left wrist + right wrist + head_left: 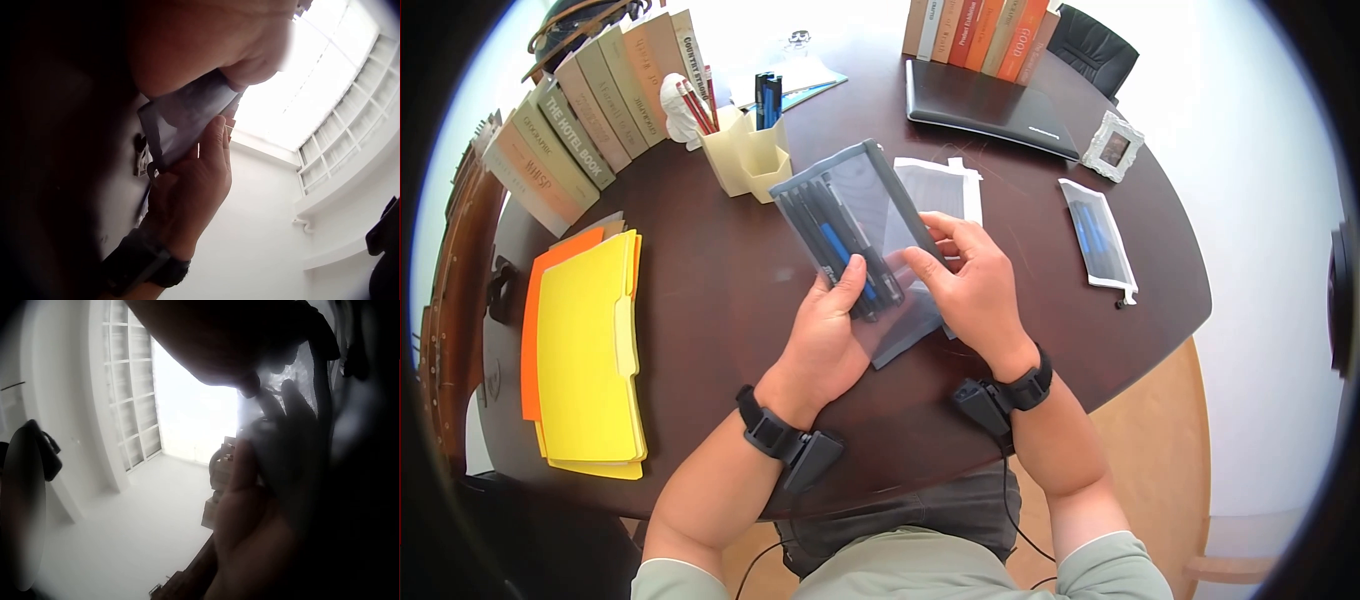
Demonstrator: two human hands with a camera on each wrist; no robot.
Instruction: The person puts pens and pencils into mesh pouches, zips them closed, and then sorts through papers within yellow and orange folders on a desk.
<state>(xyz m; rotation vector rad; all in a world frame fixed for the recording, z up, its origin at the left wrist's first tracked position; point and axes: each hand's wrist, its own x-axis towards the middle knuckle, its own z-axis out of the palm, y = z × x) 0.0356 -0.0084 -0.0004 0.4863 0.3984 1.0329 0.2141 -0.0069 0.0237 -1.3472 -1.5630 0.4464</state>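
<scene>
A dark-edged, see-through zip pouch point(876, 190) is held up over the table, with several black and blue pens point(832, 235) inside along its left side. My left hand point(825, 325) grips its lower left part, thumb on top over the pens and the other fingers behind. At the right edge, my right hand point(972, 280) pinches the pouch between thumb and fingers. Both wrist views are dark; the left one shows the pouch point(187, 119) between the two hands. A dark mesh part point(910, 330) hangs or lies below the hands.
A white-edged pouch point(940, 185) lies just behind the right hand, and another with blue pens point(1097, 235) lies to the right. Around them are a pen holder point(745, 160), a closed laptop point(990, 110), a picture frame point(1114, 146), yellow folders point(590, 350) and rows of books point(580, 120).
</scene>
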